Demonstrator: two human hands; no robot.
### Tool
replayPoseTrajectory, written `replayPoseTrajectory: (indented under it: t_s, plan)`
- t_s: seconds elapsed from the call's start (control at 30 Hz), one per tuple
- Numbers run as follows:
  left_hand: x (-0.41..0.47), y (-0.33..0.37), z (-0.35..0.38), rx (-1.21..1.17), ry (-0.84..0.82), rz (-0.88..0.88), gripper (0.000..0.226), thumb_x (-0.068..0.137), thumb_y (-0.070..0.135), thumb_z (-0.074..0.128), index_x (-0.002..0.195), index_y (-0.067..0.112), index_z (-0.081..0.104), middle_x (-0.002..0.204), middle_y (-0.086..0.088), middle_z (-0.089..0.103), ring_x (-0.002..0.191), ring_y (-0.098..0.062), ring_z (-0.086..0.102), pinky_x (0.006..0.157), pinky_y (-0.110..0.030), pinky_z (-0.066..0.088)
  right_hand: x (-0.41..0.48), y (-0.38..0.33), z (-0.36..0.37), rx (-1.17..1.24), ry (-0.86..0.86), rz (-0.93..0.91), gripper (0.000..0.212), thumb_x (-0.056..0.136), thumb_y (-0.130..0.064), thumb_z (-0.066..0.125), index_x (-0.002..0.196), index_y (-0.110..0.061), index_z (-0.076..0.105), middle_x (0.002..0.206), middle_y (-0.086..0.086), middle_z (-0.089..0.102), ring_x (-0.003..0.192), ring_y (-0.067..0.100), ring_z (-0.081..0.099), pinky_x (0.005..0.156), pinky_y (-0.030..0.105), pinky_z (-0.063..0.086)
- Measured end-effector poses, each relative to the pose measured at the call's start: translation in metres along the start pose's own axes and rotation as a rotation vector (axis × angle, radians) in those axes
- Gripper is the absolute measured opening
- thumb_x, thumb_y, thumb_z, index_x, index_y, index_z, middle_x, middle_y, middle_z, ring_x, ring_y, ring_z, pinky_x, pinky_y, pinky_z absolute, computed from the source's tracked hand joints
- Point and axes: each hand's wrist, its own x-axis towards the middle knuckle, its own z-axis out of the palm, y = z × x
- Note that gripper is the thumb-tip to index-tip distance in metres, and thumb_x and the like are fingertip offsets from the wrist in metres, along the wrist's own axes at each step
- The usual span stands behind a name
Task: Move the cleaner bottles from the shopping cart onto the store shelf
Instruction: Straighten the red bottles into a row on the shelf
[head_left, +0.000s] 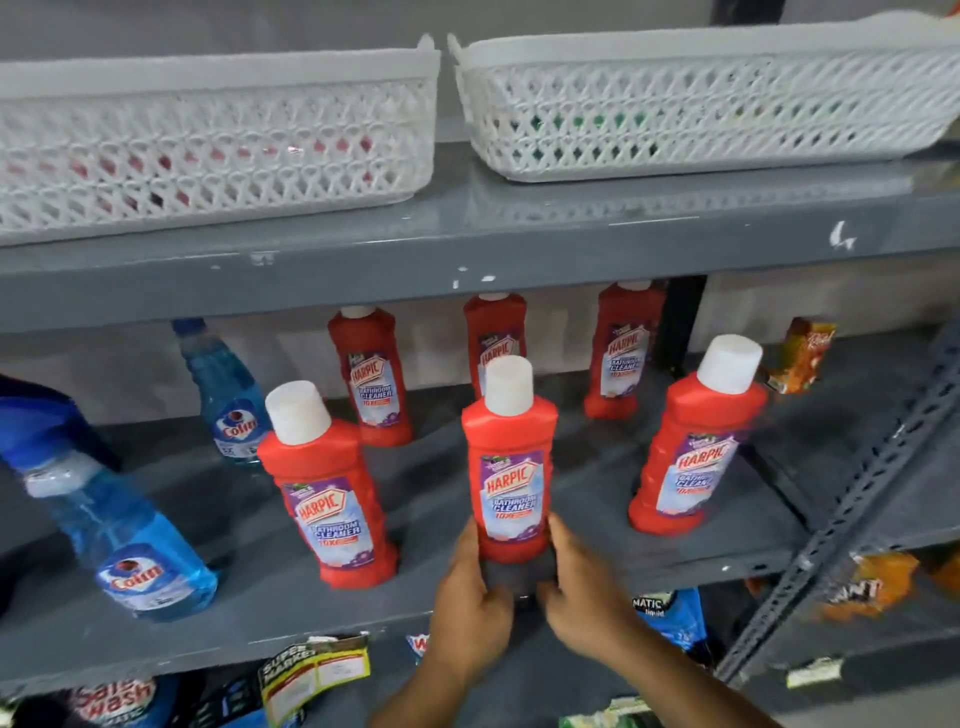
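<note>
A red Harpic cleaner bottle (511, 467) with a white cap stands upright at the front middle of the grey shelf (597, 556). My left hand (470, 603) and my right hand (584, 592) touch its base from either side, fingers curled around it. Two more red bottles stand in the front row, one to the left (324, 493) and one to the right (693, 452). Three red bottles (374, 379) line the back row. The shopping cart is out of view.
Blue Colin spray bottles (130, 535) stand at the shelf's left. Two white lattice baskets (218, 135) sit on the shelf above. An orange packet (800, 358) lies at the right by a slotted metal upright (857, 499). Detergent pouches (670, 618) fill the shelf below.
</note>
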Motion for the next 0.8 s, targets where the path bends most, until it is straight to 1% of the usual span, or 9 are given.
replayPoseTrajectory:
  t_s: [0.1,0.17,0.23,0.33,0.4,0.5,0.53,0.63,0.8]
  plan:
    - [-0.009,0.004,0.01,0.056,0.102,-0.038,0.08,0.072,-0.014,0.05,0.145,0.011,0.027,0.151,-0.006,0.037,0.139,-0.018,0.036,0.116,-0.03,0.029,-0.008,0.008,-0.009,0.042,-0.014,-0.035,0.081,0.083,-0.005,0.054,0.151,-0.018,0.012,0.159,0.003,0.025,0.145,0.019,0.029,0.118,0.03,0.025]
    - [-0.024,0.008,0.024,0.147,0.277,-0.01,0.079,0.072,-0.011,0.051,0.144,0.003,0.024,0.154,-0.014,0.028,0.144,-0.029,0.025,0.118,-0.042,0.024,-0.025,0.022,-0.022,0.189,0.106,-0.101,0.076,0.077,0.002,0.056,0.145,-0.017,0.025,0.153,0.009,0.036,0.14,0.023,0.037,0.115,0.026,0.026]
    - [-0.036,0.014,0.046,0.218,0.331,0.134,0.087,0.058,-0.007,0.048,0.142,0.003,0.029,0.153,-0.015,0.029,0.146,-0.029,0.019,0.119,-0.038,0.021,-0.04,0.047,-0.038,0.272,0.38,-0.125,0.072,0.068,0.001,0.056,0.137,-0.013,0.039,0.135,0.013,0.05,0.125,0.025,0.049,0.109,0.028,0.034]
    - [-0.022,0.037,0.095,0.18,0.095,0.242,0.09,0.063,-0.007,0.048,0.144,0.014,0.017,0.157,-0.007,0.015,0.147,-0.018,0.012,0.119,-0.024,0.012,-0.036,0.094,-0.082,0.332,0.624,0.039,0.079,0.068,-0.002,0.057,0.142,-0.001,0.03,0.141,0.022,0.039,0.128,0.028,0.042,0.11,0.038,0.033]
    - [0.005,0.054,0.121,0.077,-0.043,0.121,0.083,0.076,-0.008,0.047,0.147,0.014,0.008,0.158,-0.002,0.005,0.148,-0.015,0.008,0.119,-0.02,0.01,-0.02,0.108,-0.106,0.321,0.411,0.138,0.086,0.074,0.01,0.056,0.149,-0.006,0.018,0.155,0.017,0.028,0.141,0.029,0.033,0.116,0.04,0.026]
    - [0.028,0.072,0.149,-0.02,-0.112,0.01,0.081,0.072,-0.015,0.043,0.144,0.018,0.025,0.153,-0.002,0.031,0.139,-0.009,0.029,0.113,-0.01,0.021,-0.008,0.11,-0.117,0.25,0.142,0.085,0.085,0.076,0.009,0.053,0.15,-0.015,0.019,0.151,0.006,0.041,0.134,0.024,0.044,0.107,0.033,0.035]
    - [0.03,0.071,0.152,-0.028,-0.112,0.016,0.082,0.068,-0.015,0.042,0.14,0.022,0.031,0.148,0.0,0.039,0.136,-0.008,0.036,0.111,-0.009,0.024,-0.005,0.111,-0.117,0.253,0.128,0.074,0.084,0.075,0.008,0.052,0.149,-0.017,0.021,0.146,0.005,0.047,0.13,0.023,0.049,0.103,0.031,0.038]
    - [0.026,0.067,0.156,-0.037,-0.111,0.003,0.083,0.063,-0.007,0.042,0.142,0.018,0.035,0.145,-0.001,0.046,0.134,-0.01,0.042,0.116,-0.029,0.03,-0.002,0.111,-0.118,0.252,0.105,0.068,0.085,0.072,0.007,0.053,0.147,-0.022,0.024,0.139,0.002,0.054,0.122,0.021,0.054,0.097,0.029,0.04]
    - [0.026,0.065,0.156,0.011,-0.117,-0.054,0.085,0.065,0.0,0.044,0.144,0.024,0.029,0.143,0.003,0.048,0.131,-0.01,0.044,0.114,-0.031,0.033,-0.003,0.112,-0.113,0.253,0.134,0.076,0.086,0.075,0.005,0.052,0.149,-0.023,0.02,0.14,0.007,0.054,0.124,0.028,0.055,0.103,0.041,0.045]
